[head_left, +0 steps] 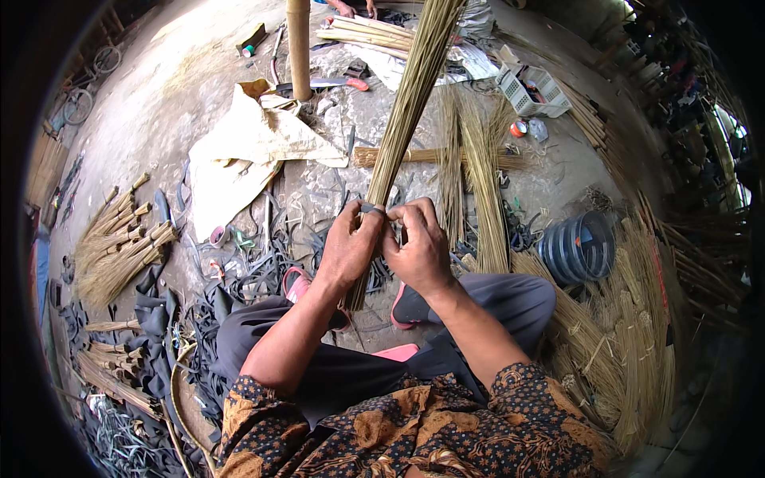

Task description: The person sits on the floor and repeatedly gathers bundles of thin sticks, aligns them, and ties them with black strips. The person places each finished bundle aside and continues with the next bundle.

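A long bundle of thin tan broom sticks (pixel 406 103) stands tilted in front of me, its top leaning away to the right. My left hand (pixel 348 245) grips the bundle low down. My right hand (pixel 417 243) is closed on it right beside the left. A dark band (pixel 372 209) wraps the sticks just above my fingers, and both thumbs touch it. The bundle's lower end (pixel 355 293) pokes out below my hands, above my knees.
Loose stick bundles (pixel 486 183) lie on the concrete floor ahead and heaped at the right (pixel 621 334). Finished bundles (pixel 119 247) lie left, among black rubber strips (pixel 239 271). A white sack (pixel 247 147), bamboo pole (pixel 299 48), white basket (pixel 532 89) and blue coil (pixel 578 247) sit around.
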Demonstrator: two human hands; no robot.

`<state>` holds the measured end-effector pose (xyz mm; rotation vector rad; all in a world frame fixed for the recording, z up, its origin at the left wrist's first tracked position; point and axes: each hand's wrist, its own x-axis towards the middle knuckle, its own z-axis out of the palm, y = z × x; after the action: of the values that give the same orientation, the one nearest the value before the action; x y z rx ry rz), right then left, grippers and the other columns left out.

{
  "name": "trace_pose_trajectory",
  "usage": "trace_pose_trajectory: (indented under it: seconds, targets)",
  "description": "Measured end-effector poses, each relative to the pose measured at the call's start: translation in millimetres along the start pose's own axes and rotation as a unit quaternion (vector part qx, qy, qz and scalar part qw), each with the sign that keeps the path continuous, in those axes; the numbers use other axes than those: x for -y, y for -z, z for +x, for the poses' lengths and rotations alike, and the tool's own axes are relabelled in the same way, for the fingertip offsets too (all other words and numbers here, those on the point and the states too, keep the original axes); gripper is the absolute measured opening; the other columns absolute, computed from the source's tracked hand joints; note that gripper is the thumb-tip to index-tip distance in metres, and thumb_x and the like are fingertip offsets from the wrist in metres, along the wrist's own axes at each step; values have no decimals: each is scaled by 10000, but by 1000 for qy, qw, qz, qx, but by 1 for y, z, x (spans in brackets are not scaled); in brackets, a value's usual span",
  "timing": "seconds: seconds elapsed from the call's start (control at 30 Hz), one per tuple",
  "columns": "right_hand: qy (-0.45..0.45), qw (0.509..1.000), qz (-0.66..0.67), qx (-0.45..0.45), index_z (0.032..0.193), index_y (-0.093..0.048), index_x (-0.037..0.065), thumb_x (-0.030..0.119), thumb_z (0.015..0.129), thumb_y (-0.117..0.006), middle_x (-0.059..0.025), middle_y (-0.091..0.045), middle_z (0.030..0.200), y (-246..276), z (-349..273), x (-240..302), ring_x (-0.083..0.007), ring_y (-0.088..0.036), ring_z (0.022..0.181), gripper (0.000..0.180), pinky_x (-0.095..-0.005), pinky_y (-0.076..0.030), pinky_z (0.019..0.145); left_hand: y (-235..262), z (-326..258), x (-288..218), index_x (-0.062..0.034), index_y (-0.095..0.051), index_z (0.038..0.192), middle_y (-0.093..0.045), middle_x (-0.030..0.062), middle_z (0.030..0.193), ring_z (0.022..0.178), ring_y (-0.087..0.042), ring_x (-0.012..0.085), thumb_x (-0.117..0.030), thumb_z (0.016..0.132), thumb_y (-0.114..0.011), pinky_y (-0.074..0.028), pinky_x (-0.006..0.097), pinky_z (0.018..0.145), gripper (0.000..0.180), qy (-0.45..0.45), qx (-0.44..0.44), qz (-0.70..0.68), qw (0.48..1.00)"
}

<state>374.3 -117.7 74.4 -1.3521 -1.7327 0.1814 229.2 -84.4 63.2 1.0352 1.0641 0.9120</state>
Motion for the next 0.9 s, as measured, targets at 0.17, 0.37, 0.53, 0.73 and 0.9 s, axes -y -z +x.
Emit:
trace_pose_trajectory:
  seconds: [0.17, 0.37, 0.53, 0.73, 0.9]
  targets:
    - [28, 996, -81, 26, 1026, -563, 10, -14, 835, -710, -175, -554, 990, 5, 10, 0, -385, -644, 879, 242, -450, -552, 727, 2, -6, -3, 21, -625, 1166, -596, 16, 753, 684, -523, 73, -287, 1008, -606, -419, 263, 582, 346, 7, 18, 40, 999]
    - [79, 994, 5, 75, 1138, -592, -8, -58, 869, -680, -184, -576, 1052, 24, 11, -19, -366, -656, 902, 288, -420, -547, 793, 0, -10, -3, 9, -586, 1260, -634, 30, 947, 816, -558, 80, -183, 1017, -640, -469, 251, 719, 315, -108, 35, -10, 993]
    - [-176, 866, 423, 201, 1478, -421, 13, 88, 973, -635, -91, -598, 1264, 14, -29, -9, -217, -594, 1184, 554, -376, -487, 1043, -19, -10, -13, 4, -488, 1301, -587, 87, 1136, 1057, -562, 165, -211, 971, -744, -480, 323, 942, 471, -204, 13, 11, 979]
    - [-197, 952, 191, 139, 898, -604, 45, 223, 913, -802, -12, -603, 690, -7, -69, 18, -162, -590, 623, 267, -346, -478, 577, -18, -8, -60, -97, -573, 971, -534, -22, 626, 510, -513, 112, -403, 1008, -714, -460, 283, 508, 338, -64, 30, -97, 993]
    - [-302, 682, 549, 377, 801, -616, 74, 208, 969, -746, 8, -584, 611, 26, -75, 4, -80, -544, 505, 251, -271, -439, 495, -20, -20, -67, -139, -509, 870, -394, -39, 594, 478, -422, 101, -341, 1004, -720, -374, 289, 471, 321, -13, 217, -264, 940]
